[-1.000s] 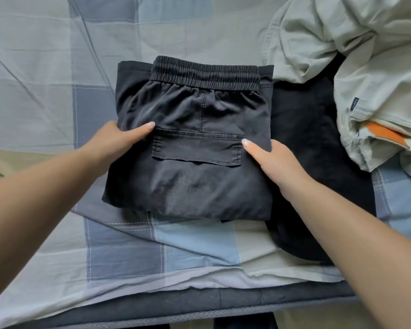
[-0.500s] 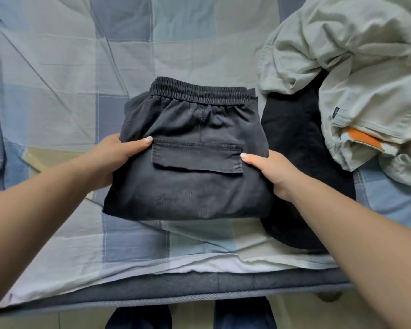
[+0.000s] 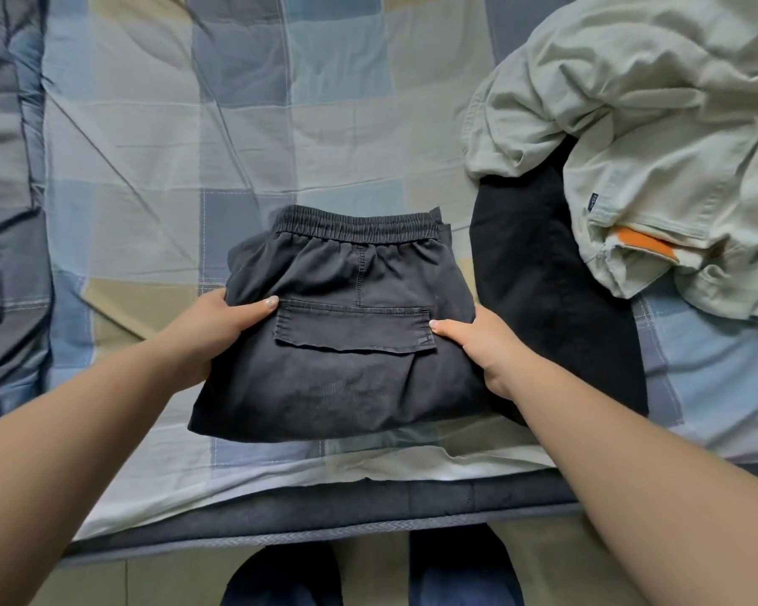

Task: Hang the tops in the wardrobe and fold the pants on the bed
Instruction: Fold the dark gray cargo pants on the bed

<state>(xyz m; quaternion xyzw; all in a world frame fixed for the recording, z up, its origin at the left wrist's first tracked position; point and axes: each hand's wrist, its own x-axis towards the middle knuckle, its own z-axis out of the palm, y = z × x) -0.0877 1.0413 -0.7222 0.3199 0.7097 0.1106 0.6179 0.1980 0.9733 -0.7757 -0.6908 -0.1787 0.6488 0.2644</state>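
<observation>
Nearest: two dark shoes or trouser legs at the bed edge (image 3: 368, 505), person standing close against it. Both forearms reach forward over the checked bedsheet (image 3: 158, 137).

Folded dark grey cargo pants (image 3: 346, 382) sit as a compact square near the front of the bed, waistband away from the person, pocket flap (image 3: 355, 332) facing up. Judged: folding of this pair looks finished; the two-sided grip suits lifting or shifting the bundle without letting the layers slip.

Left hand (image 3: 213, 330) grips the left side of the bundle, thumb on top by the flap, fingers hidden beneath. Right hand (image 3: 484, 347) grips the right side the same way, thumb on top.

Just right of the pants, touching: a black garment (image 3: 543, 273) lying flat. Farther right and back: a crumpled pale green garment (image 3: 631, 115) with an orange patch (image 3: 644, 244), partly overlapping the black one, not yet sorted.
</observation>
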